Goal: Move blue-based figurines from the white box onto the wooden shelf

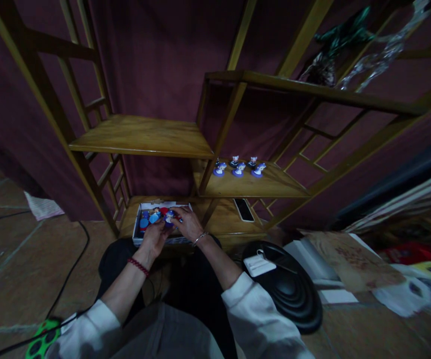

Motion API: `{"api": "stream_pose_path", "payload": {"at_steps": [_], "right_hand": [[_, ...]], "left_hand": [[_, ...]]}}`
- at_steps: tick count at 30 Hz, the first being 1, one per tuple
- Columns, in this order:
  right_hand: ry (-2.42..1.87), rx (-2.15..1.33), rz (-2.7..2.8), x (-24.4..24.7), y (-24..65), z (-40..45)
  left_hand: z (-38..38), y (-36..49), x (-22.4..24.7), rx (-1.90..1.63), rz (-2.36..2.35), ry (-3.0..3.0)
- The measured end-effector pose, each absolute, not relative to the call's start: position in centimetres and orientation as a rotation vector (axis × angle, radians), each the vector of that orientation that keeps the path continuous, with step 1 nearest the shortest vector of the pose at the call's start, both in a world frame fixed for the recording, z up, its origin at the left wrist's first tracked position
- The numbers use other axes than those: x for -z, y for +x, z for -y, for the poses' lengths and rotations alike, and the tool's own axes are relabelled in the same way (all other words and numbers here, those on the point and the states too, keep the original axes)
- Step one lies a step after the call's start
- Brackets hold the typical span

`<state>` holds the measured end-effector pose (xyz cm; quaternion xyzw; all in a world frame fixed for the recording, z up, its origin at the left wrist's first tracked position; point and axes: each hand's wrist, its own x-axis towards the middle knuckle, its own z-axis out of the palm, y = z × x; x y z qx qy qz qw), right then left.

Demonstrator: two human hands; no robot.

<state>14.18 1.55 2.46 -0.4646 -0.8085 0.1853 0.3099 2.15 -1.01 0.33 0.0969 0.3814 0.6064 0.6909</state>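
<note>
At eight o'clock, on the bottom shelf: one open box. Over it: one blue figurine, held between left hand and right hand, presumably for steadiness. Two o'clock from box: standing figurines, spaced, likely against knocking.

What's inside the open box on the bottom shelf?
A jumble of small figures, blue and red, shows in the box. The left hand and right hand cover part; what lies beneath them or deeper down is hidden.
</note>
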Motion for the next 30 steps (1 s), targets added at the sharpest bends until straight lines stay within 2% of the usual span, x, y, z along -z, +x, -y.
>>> {"api": "stream_pose_path", "payload": {"at_steps": [7,19,30], "right_hand": [[-1.223,-0.493,2.063,-1.8,14.9,-0.8],[-1.331,-0.455,1.99,-0.9,16.8,1.1],[-1.372,-0.295,1.899,-0.8,19.5,2.6]], "left_hand": [[0.9,2.5,-0.2,-1.332,-0.91,0.23],[1.7,5.1,-2.9,-1.265,-0.963,0.236],[2.7,8.5,-2.7,-1.261,-0.94,0.206]]}}
